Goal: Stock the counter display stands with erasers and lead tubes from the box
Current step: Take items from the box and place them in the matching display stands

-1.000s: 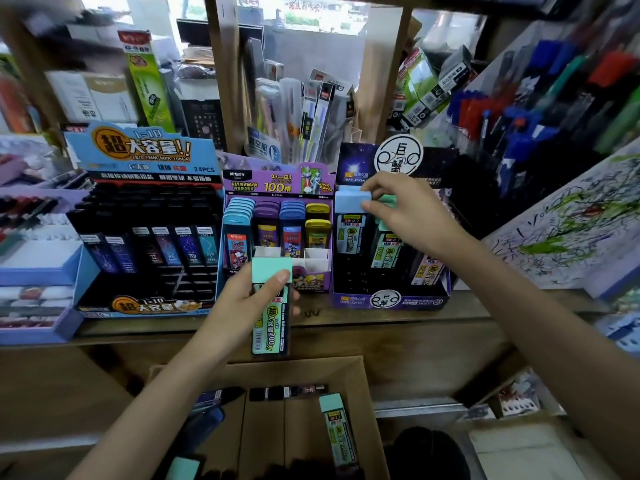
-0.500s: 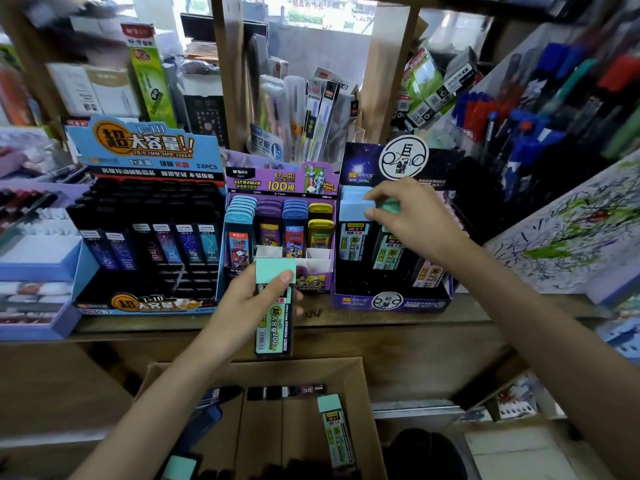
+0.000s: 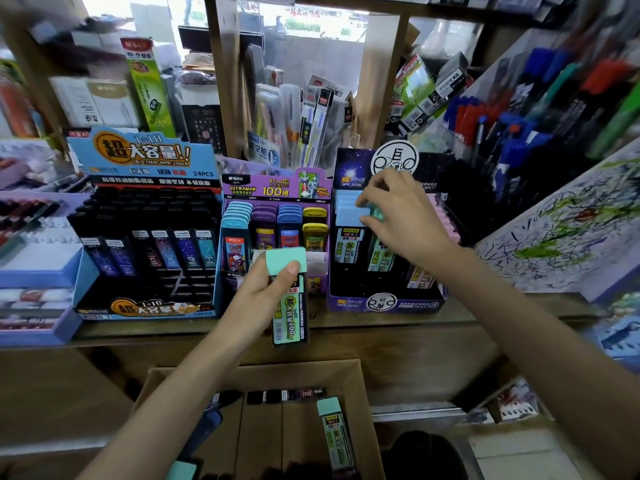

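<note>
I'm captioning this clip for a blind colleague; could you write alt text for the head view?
A person's right hand pinches a mint-capped lead tube in a purple display stand on a counter, while the left hand holds a matching tube above a cardboard box.

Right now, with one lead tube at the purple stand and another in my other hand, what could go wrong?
1. The right hand pinches a mint-capped black lead tube tight beside the pale-blue-capped tubes in the dark purple cardboard stand; pushing could tip neighbours or land it in the wrong row.
2. The left hand holds a second mint-capped tube near its cap, body hanging free; it might slip toward the brown cardboard box below.
</note>
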`<control>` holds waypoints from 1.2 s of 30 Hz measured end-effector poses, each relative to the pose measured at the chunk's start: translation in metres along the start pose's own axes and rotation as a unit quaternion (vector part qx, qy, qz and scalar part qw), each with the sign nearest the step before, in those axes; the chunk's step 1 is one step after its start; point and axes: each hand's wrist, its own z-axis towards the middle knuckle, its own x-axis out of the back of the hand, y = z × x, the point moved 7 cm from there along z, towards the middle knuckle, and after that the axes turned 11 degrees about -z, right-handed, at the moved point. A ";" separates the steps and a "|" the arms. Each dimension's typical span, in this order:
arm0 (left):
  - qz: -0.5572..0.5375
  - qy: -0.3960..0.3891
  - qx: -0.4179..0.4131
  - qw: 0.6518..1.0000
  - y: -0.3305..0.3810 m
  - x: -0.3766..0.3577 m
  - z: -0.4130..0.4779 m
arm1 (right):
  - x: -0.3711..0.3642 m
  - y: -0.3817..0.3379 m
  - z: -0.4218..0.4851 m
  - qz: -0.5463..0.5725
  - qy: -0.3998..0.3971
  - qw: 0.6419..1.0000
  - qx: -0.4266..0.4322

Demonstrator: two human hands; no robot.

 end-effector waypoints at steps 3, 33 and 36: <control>-0.008 -0.027 0.003 1.000 0.005 -0.012 0.002 | 0.016 -0.008 -0.007 0.108 0.028 0.994 -0.010; 0.504 -0.003 -0.178 0.845 -0.002 -0.039 0.023 | 0.024 0.030 -0.036 0.220 -0.021 0.975 -0.035; 0.501 -0.005 -0.179 0.846 -0.003 -0.038 0.023 | 0.019 0.032 -0.038 0.200 0.005 0.979 -0.038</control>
